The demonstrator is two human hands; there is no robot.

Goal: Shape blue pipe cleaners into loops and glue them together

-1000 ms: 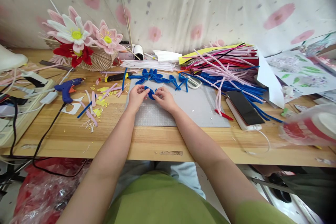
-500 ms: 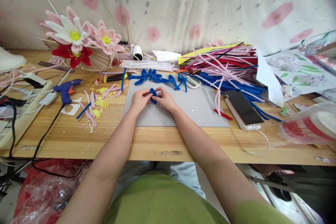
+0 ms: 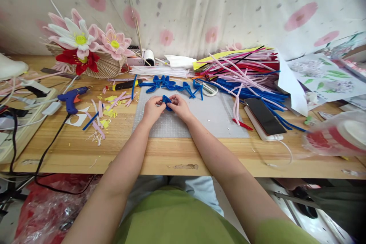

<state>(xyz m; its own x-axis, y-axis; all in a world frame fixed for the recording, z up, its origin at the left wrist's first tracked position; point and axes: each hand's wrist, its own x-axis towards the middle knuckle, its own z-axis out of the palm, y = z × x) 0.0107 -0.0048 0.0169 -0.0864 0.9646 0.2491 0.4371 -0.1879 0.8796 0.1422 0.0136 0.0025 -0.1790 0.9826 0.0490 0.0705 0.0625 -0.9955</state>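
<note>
Between my two hands is a small looped piece of blue pipe cleaner (image 3: 166, 103), held over the grey cutting mat (image 3: 220, 122). My left hand (image 3: 153, 109) pinches it from the left, thumb and fingers closed on its edge. From the right, my right hand (image 3: 180, 107) grips the same piece with its fingertips. Parts of the loops are covered by the fingers. Just beyond the hands, several bent blue pipe-cleaner shapes (image 3: 168, 84) lie in a row along the mat's far edge.
Blue pipe cleaners (image 3: 243, 89) lie right of the mat beneath a pink and red bundle (image 3: 243, 63). A phone (image 3: 264, 116) rests on a white power bank. At left are a blue glue gun (image 3: 73, 99), scraps (image 3: 105, 112) and fuzzy flowers (image 3: 81, 40). A bagged cup (image 3: 340, 135) stands far right.
The blue piece has turned slightly in my fingers and now shows a wider, looped side. Both hands keep their pinch in nearly the same place.
</note>
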